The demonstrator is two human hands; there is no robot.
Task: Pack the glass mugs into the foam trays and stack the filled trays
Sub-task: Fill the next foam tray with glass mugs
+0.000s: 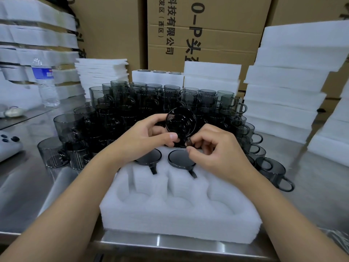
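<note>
Two seated mugs (149, 156) sit upside down in the foam tray's (179, 220) 11 and 12 o'clock pockets. The left hand (143, 137) grips a third mug (180, 122) near the 1 o'clock pocket, and the right hand (213, 148) pinches its handle. The near row is unfilled and loose mugs (143, 99) crowd 12 o'clock, so stacking looks far off.

Tipped smoky glass mug (181, 122) above foam tray (179, 220); two packed mugs (181, 159) inverted inside.

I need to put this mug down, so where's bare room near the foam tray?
Bare table lies right of the foam tray, beside the trailing mugs, and left of it, near the loose mugs. The tray's near pockets are empty. Behind it the stacked mugs crowd everything.
</note>
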